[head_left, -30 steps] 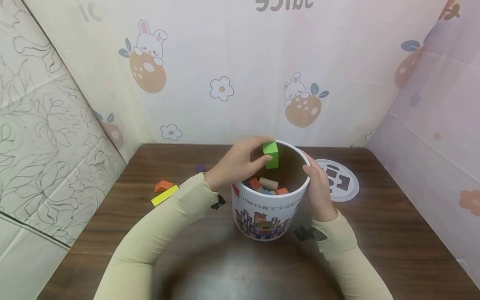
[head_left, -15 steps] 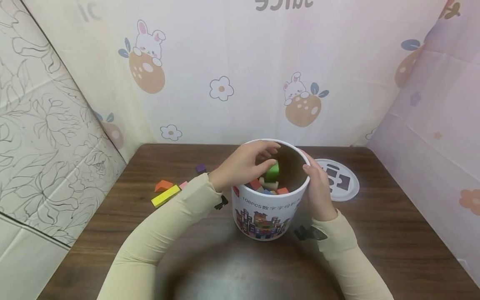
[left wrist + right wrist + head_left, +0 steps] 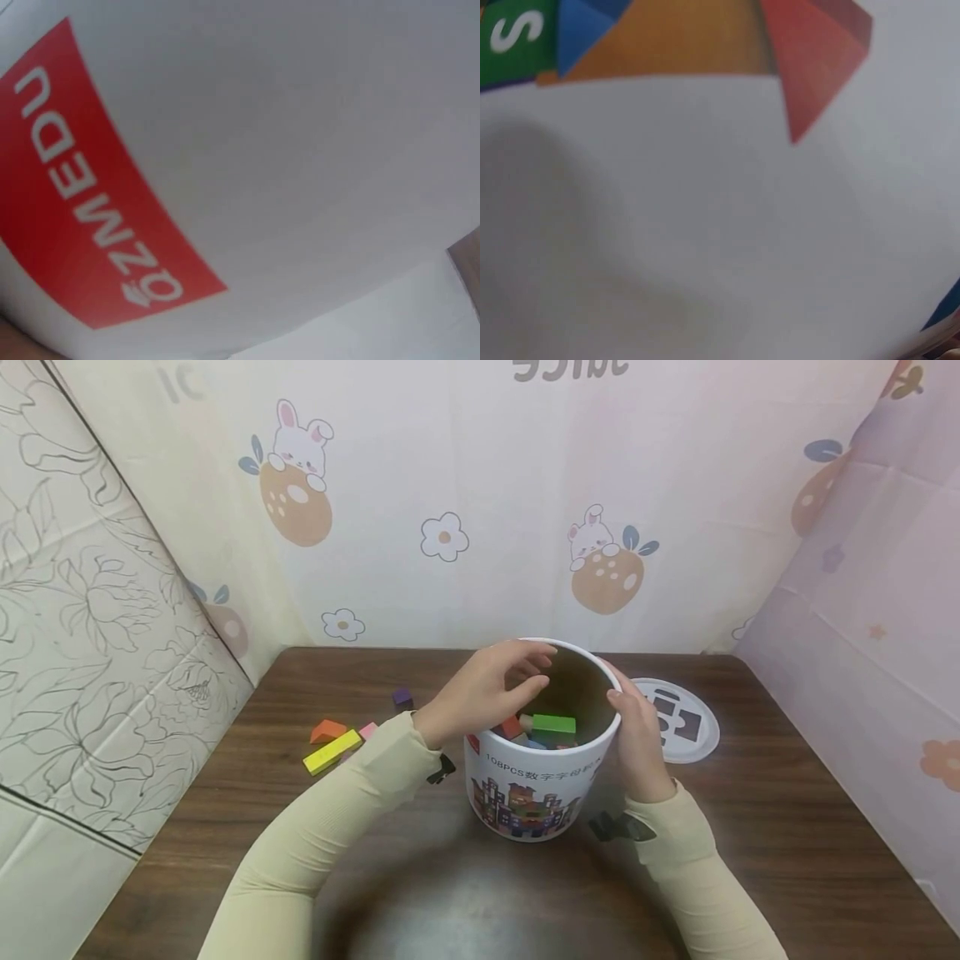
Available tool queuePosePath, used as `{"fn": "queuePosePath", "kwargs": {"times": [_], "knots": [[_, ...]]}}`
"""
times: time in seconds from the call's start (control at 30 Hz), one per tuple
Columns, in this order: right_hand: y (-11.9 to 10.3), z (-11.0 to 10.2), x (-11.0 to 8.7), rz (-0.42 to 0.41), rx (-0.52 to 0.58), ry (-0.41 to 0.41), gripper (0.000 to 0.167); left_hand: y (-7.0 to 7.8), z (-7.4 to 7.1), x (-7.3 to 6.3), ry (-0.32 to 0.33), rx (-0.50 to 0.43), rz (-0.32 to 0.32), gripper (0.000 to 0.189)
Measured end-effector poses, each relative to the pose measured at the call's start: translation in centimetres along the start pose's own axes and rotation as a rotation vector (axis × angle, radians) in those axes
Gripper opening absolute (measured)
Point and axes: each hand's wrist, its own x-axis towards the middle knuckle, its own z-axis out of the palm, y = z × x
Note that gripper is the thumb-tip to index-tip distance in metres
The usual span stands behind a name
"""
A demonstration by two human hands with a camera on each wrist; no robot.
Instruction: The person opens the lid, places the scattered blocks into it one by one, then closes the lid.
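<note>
A white bucket (image 3: 525, 793) with printed toy buildings stands upright on the table. Inside it, a green block (image 3: 553, 727) lies on top of other blocks, a red one (image 3: 512, 727) among them. My left hand (image 3: 491, 687) is over the bucket's left rim, fingers loosely bent and apart, holding nothing. With my right hand (image 3: 636, 727) I grip the right rim, thumb at the top edge. In the left wrist view the bucket's wall with a red label (image 3: 97, 195) fills the picture. The right wrist view shows its printed wall (image 3: 705, 187) up close.
Left of the bucket on the brown table (image 3: 420, 877) lie a yellow block (image 3: 332, 752), an orange block (image 3: 327, 732), a pink block (image 3: 367, 731) and a purple cube (image 3: 402, 698). A white lid (image 3: 701, 747) with shaped cutouts lies behind my right hand.
My left hand has let go of the green block, which dropped into the bucket and now lies on its side. My right hand has stayed at the rim.
</note>
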Motion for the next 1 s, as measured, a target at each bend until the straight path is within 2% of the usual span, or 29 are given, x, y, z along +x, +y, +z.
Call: {"fn": "queuePosePath", "kwargs": {"times": [0.17,0.33,0.5,0.6,0.7,0.77,1.0], "knots": [[0.2,0.0,0.0,-0.001,0.016,-0.001,0.048,-0.5,-0.4,-0.8,0.083,0.003,0.023,0.035],[0.2,0.0,0.0,-0.010,0.042,-0.005,0.047,-2.0,-1.5,-2.3,0.216,0.094,0.047,0.035],[0.2,0.1,0.0,-0.016,0.056,-0.011,0.047,-4.0,-3.1,-4.0,0.333,0.145,-0.010,0.037],[0.2,0.1,0.0,-0.017,0.065,-0.015,0.047,-5.3,-4.0,-5.1,0.356,0.166,-0.052,0.037],[0.2,0.1,0.1,-0.018,0.072,-0.018,0.047,-6.5,-4.8,-6.3,0.326,0.214,-0.112,0.038],[0.2,0.1,0.1,-0.020,0.081,-0.020,0.047,-7.3,-5.2,-7.1,0.273,0.264,-0.169,0.040],[0.2,0.1,0.1,-0.021,0.091,-0.020,0.047,-11.2,-5.9,-9.7,-0.033,0.444,-0.393,0.055]]}}
